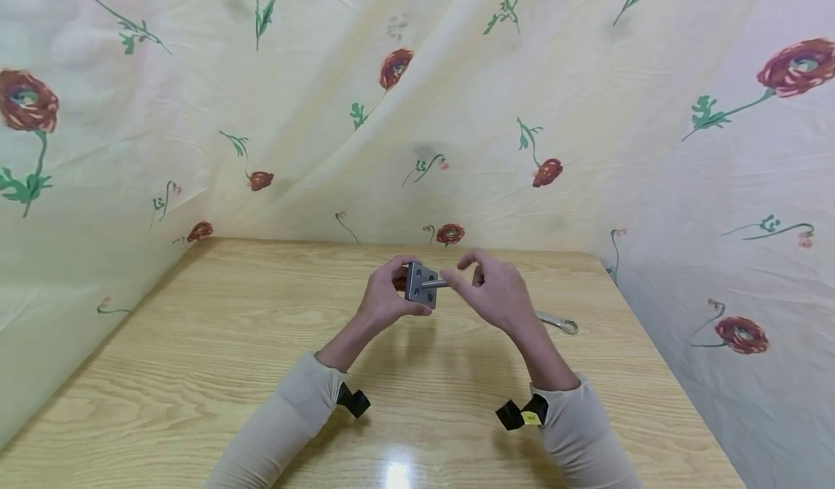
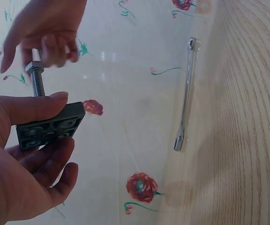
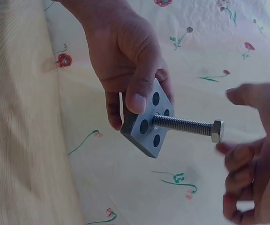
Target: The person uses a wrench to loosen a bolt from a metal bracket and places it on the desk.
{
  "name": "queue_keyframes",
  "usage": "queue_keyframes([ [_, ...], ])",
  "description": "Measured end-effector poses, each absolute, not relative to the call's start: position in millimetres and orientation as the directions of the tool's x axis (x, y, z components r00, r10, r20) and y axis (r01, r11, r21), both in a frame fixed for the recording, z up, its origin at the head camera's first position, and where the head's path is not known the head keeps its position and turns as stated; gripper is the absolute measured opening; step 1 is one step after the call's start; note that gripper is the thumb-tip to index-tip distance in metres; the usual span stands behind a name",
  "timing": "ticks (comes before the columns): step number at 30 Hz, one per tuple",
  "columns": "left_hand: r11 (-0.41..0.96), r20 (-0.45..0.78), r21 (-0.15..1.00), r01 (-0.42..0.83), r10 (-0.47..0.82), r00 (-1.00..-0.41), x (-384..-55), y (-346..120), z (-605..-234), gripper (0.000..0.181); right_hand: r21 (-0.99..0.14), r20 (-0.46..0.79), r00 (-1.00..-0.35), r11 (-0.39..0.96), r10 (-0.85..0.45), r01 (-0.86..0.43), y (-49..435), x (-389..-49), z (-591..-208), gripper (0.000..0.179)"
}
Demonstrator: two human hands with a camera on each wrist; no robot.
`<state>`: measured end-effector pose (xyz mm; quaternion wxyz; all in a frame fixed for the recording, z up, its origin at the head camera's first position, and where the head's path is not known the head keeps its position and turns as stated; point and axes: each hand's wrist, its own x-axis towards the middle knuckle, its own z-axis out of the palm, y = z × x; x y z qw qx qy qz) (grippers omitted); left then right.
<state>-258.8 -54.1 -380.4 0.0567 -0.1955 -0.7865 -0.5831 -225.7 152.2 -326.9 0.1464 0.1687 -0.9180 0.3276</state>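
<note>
My left hand [image 1: 381,299] grips a small square grey plate [image 3: 139,137] by its edges, thumb on one side and fingers on the other, above the table. Several round holes pierce the plate. A long threaded hex bolt [image 3: 184,125] stands out of its middle, its head pointing toward my right hand [image 1: 501,295]. In the right wrist view, the right hand's thumb and forefinger are spread apart around the hex head, with a fingertip right at its underside. The other right fingers are bent and blurred, and none closes round the bolt.
A combination wrench [image 2: 186,98] lies on the wooden table [image 1: 228,344], beyond my right forearm, which hides part of it in the head view. A flower-printed cloth [image 1: 313,127] hangs behind the table and along both sides.
</note>
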Motion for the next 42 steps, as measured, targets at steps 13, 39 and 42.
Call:
queue_keyframes([
  [13, 0.253, 0.311, 0.895, 0.367, 0.234, -0.921, -259.5, -54.1, -382.7, 0.074, -0.787, 0.032, -0.979, 0.599, -0.199, -0.147, 144.9, -237.0, -343.5, 0.077],
  [39, 0.251, 0.314, 0.893, 0.373, 0.244, -0.917, -258.6, -56.2, -381.0, 0.072, -0.606, 0.317, -0.915, 0.688, -0.251, -0.399, 151.1, -224.4, -324.7, 0.021],
  [42, 0.251, 0.312, 0.894, 0.371, 0.247, -0.918, -259.0, -56.5, -381.2, 0.073, -0.617, 0.31, -0.911, 0.671, -0.273, -0.411, 153.1, -223.4, -322.4, 0.02],
])
